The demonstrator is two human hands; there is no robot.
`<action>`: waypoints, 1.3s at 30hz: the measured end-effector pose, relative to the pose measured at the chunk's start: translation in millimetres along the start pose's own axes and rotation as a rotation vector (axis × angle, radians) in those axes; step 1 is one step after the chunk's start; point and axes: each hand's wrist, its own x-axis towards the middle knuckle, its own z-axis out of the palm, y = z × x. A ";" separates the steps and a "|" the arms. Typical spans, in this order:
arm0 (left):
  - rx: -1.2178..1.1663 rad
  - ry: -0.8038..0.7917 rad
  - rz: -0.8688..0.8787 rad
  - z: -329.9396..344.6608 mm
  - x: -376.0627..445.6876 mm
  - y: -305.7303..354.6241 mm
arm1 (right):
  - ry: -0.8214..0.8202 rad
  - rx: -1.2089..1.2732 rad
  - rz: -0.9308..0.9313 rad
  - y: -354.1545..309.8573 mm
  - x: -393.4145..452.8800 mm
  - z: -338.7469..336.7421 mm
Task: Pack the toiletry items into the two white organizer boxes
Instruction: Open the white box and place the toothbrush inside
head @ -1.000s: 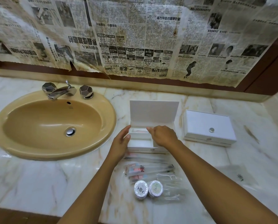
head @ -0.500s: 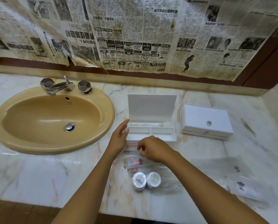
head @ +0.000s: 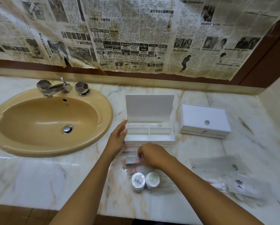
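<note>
you are steadying the open white plastic organizer box [head: 149, 132] with your left hand [head: 117, 138], fingers straight and resting against its left wall, lid standing upright behind. your right hand [head: 152, 155] is reaching down over the clear plastic toiletry sachets [head: 132, 161] lying on the marble counter [head: 38, 181] just in front of the box; the fingers are curling toward one, but whether they are already pinching it you cannot tell, as the hand is hiding the tips. those sachets are looking light, limp and slippery, so you are likely better off taking one by its edge than pressing on its middle. the two round white tins with printed lids [head: 145, 181] are sitting just nearer you, touching each other, probably stiff and easy to grip around the rim. the second white organizer box with a silver knob [head: 204, 120] is sitting closed to the right.
</note>
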 end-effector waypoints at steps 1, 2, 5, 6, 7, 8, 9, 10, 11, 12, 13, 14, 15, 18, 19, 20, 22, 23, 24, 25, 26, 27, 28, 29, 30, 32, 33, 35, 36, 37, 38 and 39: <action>-0.002 0.000 0.000 -0.1 0.1 -0.5 | 0.017 -0.004 0.001 -0.4 -0.2 -2.2; -0.002 -0.001 0.002 0.0 0.4 -1.2 | 0.040 -0.004 0.003 -0.9 -0.3 -4.8; -0.005 0.000 0.005 -0.5 0.5 -1.1 | 0.117 0.007 0.002 -2.6 0.7 -15.9; -0.008 0.000 0.004 -0.6 1.0 -2.6 | 0.141 0.019 0.000 -3.5 1.0 -21.4; -0.015 -0.004 0.003 -0.9 1.2 -3.4 | 0.163 0.035 0.001 -4.4 1.7 -27.6; -0.028 -0.008 -0.001 -1.4 1.9 -4.7 | 0.191 0.053 -0.001 -5.7 1.6 -35.2; -0.032 -0.009 -0.013 -1.8 2.4 -6.0 | 0.218 0.073 -0.001 -7.1 1.5 -43.2; -0.029 -0.011 -0.020 -1.5 3.0 -7.0 | 0.248 0.098 -0.004 -8.6 0.5 -52.2; -0.023 -0.009 -0.018 -0.8 3.2 -6.4 | 0.283 0.129 -0.008 -9.9 -0.5 -61.1; -0.022 -0.003 -0.012 0.1 3.3 -5.1 | 0.330 0.167 -0.017 -11.5 -1.4 -70.3; -0.027 0.010 -0.018 0.8 2.7 -3.3 | 0.394 0.209 -0.027 -12.7 -1.6 -78.3; -0.040 0.020 -0.029 1.3 2.2 -1.9 | 0.470 0.249 -0.036 -13.9 -0.8 -85.2; -0.044 0.022 -0.036 1.1 2.1 -1.8 | 0.546 0.282 -0.039 -14.0 2.1 -89.8; -0.037 0.007 -0.024 0.0 2.7 -3.2 | 0.685 0.337 -0.022 -9.3 18.9 -94.0; -0.037 0.008 -0.024 -0.3 2.7 -3.2 | 0.695 0.335 -0.006 -6.0 26.4 -91.9; -0.036 0.010 -0.024 -0.2 2.7 -2.9 | 0.691 0.318 0.012 -2.1 33.9 -89.0; -0.026 0.014 -0.024 -0.3 2.4 -2.8 | 0.650 0.237 0.058 6.9 48.9 -80.0; -0.021 0.013 -0.022 -0.4 2.3 -3.0 | 0.614 0.195 0.083 11.1 56.0 -74.5; -0.022 0.010 -0.021 -0.6 2.6 -3.6 | 0.572 0.168 0.112 14.6 62.4 -69.0; -0.025 0.007 -0.019 -0.9 2.8 -4.0 | 0.530 0.153 0.141 17.5 67.9 -63.8; -0.028 0.005 -0.016 -1.1 3.4 -4.4 | 0.493 0.136 0.165 19.7 73.0 -59.1; -0.026 0.003 -0.018 -1.1 3.6 -4.7 | 0.461 0.113 0.181 21.3 77.3 -54.9; -0.021 0.003 -0.018 -1.1 4.2 -5.0 | 0.438 0.093 0.192 22.6 80.9 -50.8; -0.016 0.004 -0.018 -1.3 4.4 -5.2 | 0.424 0.088 0.203 23.9 84.1 -46.6; -0.013 0.005 -0.018 -1.4 4.6 -5.5 | 0.414 0.100 0.214 24.6 86.0 -42.9; -0.007 0.003 -0.014 -2.0 4.9 -6.4 | 0.392 0.145 0.229 25.8 88.6 -35.3; -0.003 0.000 -0.014 -2.2 5.1 -6.7 | 0.381 0.168 0.231 25.8 88.7 -32.7; 0.005 -0.002 -0.013 -2.3 5.3 -6.8 | 0.364 0.174 0.222 25.0 87.3 -31.5; 0.010 -0.002 -0.013 -2.4 5.1 -6.6 | 0.368 0.143 0.214 24.6 85.6 -32.8; 0.011 -0.003 -0.011 -2.2 5.0 -5.9 | 0.388 0.101 0.206 24.6 83.2 -34.4; 0.010 -0.002 -0.010 -2.0 5.0 -5.8 | 0.418 0.064 0.199 24.9 80.0 -35.8; 0.007 -0.002 -0.007 -1.9 4.6 -5.3 | 0.430 0.042 0.197 25.7 76.6 -36.4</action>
